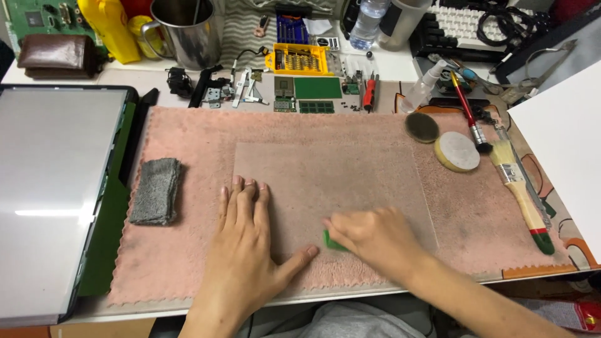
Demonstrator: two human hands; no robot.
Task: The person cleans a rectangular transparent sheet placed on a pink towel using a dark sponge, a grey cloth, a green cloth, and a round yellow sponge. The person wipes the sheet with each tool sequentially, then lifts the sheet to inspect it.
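The left hand (247, 235) lies palm down at the near edge of a clear plastic sheet (332, 188), fingers straight and together, thumb spread right, pressing the sheet flat and gripping nothing. Just right of it, the right hand (369, 235) is curled over a small green piece (332, 241), pinching it against the sheet. The sheet rests on a pink towel (188, 263).
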